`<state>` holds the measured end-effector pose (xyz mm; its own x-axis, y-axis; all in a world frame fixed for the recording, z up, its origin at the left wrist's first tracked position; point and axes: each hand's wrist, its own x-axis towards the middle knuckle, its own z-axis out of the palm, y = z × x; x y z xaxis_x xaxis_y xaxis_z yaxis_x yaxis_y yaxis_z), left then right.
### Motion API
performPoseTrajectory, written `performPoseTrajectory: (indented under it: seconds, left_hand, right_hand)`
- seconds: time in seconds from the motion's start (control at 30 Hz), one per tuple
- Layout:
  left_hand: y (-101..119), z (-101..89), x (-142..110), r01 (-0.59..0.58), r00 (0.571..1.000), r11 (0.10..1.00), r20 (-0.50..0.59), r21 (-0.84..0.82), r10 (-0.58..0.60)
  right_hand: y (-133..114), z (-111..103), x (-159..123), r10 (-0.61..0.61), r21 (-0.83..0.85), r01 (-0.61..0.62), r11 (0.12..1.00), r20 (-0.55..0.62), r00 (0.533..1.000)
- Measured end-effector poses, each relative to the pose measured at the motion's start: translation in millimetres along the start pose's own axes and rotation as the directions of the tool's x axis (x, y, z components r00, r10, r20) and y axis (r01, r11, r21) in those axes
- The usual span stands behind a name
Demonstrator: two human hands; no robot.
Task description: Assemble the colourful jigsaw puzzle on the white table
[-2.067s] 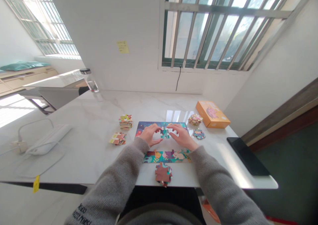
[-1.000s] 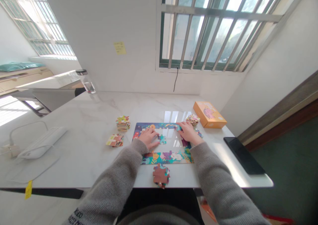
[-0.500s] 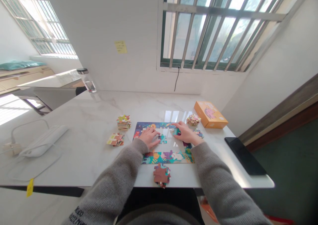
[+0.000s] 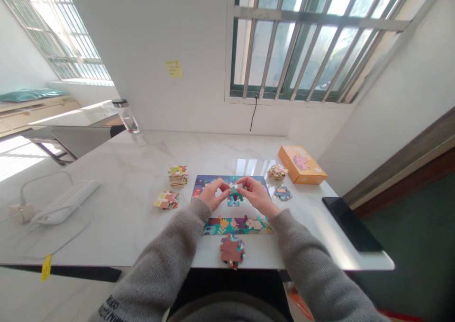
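My left hand [image 4: 213, 194] and my right hand [image 4: 256, 195] come together over the middle of a partly joined jigsaw. Between their fingertips they pinch a teal jigsaw piece [image 4: 235, 188]. Just below it shows another teal and purple piece [image 4: 233, 202]; whether the two touch I cannot tell. Around them runs the puzzle border, with a joined bottom strip [image 4: 234, 225] showing a white rabbit and a dark blue top edge [image 4: 206, 179]. My hands hide parts of its sides.
Loose pieces lie in piles: a brown-backed one [image 4: 232, 252] in front, two at left [image 4: 177, 176], [image 4: 167, 200], and two at right [image 4: 277, 172], [image 4: 283, 192]. An orange box [image 4: 302, 165], a black phone [image 4: 351, 224], a bottle [image 4: 127, 117] and a white power strip [image 4: 66, 202] also rest on the table.
My right hand has moved left from the puzzle's right side to the middle, bringing a teal piece. My left hand has closed from lying spread to a pinch on it.
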<state>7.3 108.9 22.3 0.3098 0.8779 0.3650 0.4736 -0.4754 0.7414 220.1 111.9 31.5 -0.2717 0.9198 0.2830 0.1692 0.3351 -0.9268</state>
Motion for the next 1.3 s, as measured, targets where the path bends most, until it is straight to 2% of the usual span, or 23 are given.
performPoseTrajectory:
  seconds: [0.17,0.3,0.47,0.63,0.7,0.77,0.9,1.03,1.13,1.23,1.3]
  left_hand:
    - [0.0,-0.6,2.3,0.062,0.997,0.995,0.049,-0.075,-0.058]
    - [0.3,-2.1,3.7,0.078,0.997,0.990,0.007,-0.113,-0.078]
    - [0.9,-2.3,4.5,0.129,0.991,0.976,-0.002,-0.177,-0.132]
    - [3.4,0.5,2.5,0.121,0.992,0.966,0.055,-0.228,-0.112]
    - [3.4,1.0,2.4,0.107,0.993,0.974,0.077,-0.202,-0.093]
    - [2.1,0.8,3.2,0.100,0.995,0.972,0.048,-0.213,-0.092]
    - [-1.5,0.2,5.0,0.097,0.994,0.944,-0.014,-0.316,-0.107]
    - [-2.1,1.2,3.8,0.056,0.998,0.967,0.000,-0.247,-0.057]
    - [-1.0,1.3,2.4,0.017,0.997,0.983,-0.067,-0.181,-0.030]
    - [0.6,-0.3,0.8,-0.082,0.981,0.995,-0.180,-0.052,0.072]
    - [2.0,-1.8,-0.7,-0.165,0.961,0.983,-0.210,0.077,0.177]
  right_hand:
    - [-2.0,10.9,-3.2,0.006,0.155,-0.005,0.988,-0.009,1.000]
    - [-4.1,8.7,-5.7,0.027,0.154,-0.033,0.988,0.039,0.999]
    - [-4.3,5.8,-6.3,0.002,0.125,-0.011,0.992,0.074,0.997]
    - [-1.8,7.2,-6.1,0.036,0.192,-0.029,0.981,-0.033,0.999]
    - [-0.9,8.5,-6.8,0.067,0.221,-0.058,0.974,-0.030,0.997]
    - [-0.6,9.7,-7.8,0.073,0.190,-0.071,0.979,-0.001,0.997]
    - [-1.8,10.1,-9.7,0.016,0.075,-0.019,0.997,0.031,0.999]
    - [-4.2,9.7,-12.2,0.005,0.076,-0.014,0.997,0.119,0.993]
    - [-4.8,11.5,-14.4,-0.027,-0.002,0.027,1.000,0.163,0.986]
    - [-3.6,13.5,-15.0,-0.045,-0.050,0.052,0.997,0.126,0.991]
    - [-1.8,13.9,-14.2,-0.027,-0.022,0.029,0.999,0.088,0.996]
